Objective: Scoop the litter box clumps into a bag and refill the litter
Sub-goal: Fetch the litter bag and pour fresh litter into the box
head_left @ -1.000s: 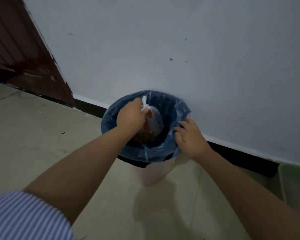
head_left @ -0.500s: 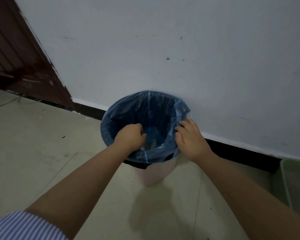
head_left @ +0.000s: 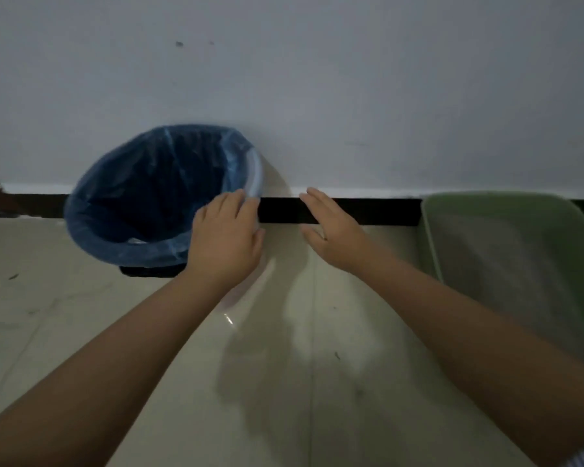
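The green litter box [head_left: 506, 251] runs off the right edge; its contents are too blurred to tell.

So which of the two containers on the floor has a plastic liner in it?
The round trash bin on the left, lined with a blue bag. The green litter box on the right has none.

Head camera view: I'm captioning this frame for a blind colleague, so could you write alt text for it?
Two bare hands, left hand and right hand, reach forward with fingers extended, holding nothing, over a pale tiled floor. The left overlaps the near rim of a blue-lined trash bin against a white wall; a green litter box sits at the right.
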{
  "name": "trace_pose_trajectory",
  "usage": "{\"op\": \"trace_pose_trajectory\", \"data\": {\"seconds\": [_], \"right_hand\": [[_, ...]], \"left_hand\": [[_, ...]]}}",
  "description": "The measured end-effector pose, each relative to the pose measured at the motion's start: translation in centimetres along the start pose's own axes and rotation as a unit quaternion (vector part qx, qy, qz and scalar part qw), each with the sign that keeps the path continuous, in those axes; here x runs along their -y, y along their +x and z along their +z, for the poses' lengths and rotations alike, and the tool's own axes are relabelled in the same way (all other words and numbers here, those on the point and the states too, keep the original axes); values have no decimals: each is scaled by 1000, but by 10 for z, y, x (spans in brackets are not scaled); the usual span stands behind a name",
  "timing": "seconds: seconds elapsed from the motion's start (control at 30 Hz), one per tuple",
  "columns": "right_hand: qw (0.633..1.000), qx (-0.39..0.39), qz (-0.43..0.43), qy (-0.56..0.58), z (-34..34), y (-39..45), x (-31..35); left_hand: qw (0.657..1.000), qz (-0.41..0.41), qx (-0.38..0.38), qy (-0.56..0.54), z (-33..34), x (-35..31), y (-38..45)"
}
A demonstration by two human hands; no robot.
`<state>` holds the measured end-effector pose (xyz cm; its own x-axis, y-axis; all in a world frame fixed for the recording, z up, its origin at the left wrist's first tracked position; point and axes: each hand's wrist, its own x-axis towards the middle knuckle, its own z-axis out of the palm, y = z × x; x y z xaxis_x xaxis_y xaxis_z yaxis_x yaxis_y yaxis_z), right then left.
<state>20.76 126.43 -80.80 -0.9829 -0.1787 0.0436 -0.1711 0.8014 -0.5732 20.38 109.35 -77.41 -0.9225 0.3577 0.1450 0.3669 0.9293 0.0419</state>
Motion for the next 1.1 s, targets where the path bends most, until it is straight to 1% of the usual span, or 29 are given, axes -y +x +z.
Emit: {"op": "trace_pose_trajectory", "data": {"seconds": [0.03,0.1,0.17,0.27,0.33,0.4,0.5,0.57,0.63,0.77,0.83,0.9,1.0,1.03,1.07,1.1], "right_hand": [[1000,1,10,-12,-3,-14,-13],[998,12,34,-52,-10,-36,-39],[991,34,73,-104,-19,-53,-67],[974,56,136,-174,-36,-73,-98],[961,79,187,-190,-53,-87,-97],[948,121,218,-196,-71,-100,-81],[936,166,243,-191,-103,-112,-38],[930,197,248,-188,-129,-116,-2],[922,238,242,-184,-156,-121,45],[922,268,219,-174,-216,-128,159],[929,271,191,-167,-241,-132,220],[942,256,126,-176,-259,-138,275],[933,288,59,-208,-278,-145,346],[927,317,41,-198,-281,-148,372],[922,330,5,-202,-278,-152,393],[909,365,-28,-199,-275,-157,411]], "left_hand": [[999,30,-12,-3,4,-17,2],[996,66,51,5,15,-54,6],[990,76,117,9,35,-87,12],[982,80,172,20,54,-123,16],[974,73,214,14,50,-135,13],[965,67,253,10,30,-141,7],[954,44,298,9,-22,-138,-8],[947,27,321,8,-68,-129,-20],[937,6,348,6,-124,-116,-33],[931,-41,363,9,-249,-85,-62],[927,-71,367,17,-308,-68,-85],[916,-127,380,9,-360,-53,-116],[888,-245,389,-12,-423,-35,-171],[875,-284,390,-22,-441,-30,-191],[865,-319,387,-29,-458,-24,-211],[855,-353,379,-34,-472,-18,-232]]}}
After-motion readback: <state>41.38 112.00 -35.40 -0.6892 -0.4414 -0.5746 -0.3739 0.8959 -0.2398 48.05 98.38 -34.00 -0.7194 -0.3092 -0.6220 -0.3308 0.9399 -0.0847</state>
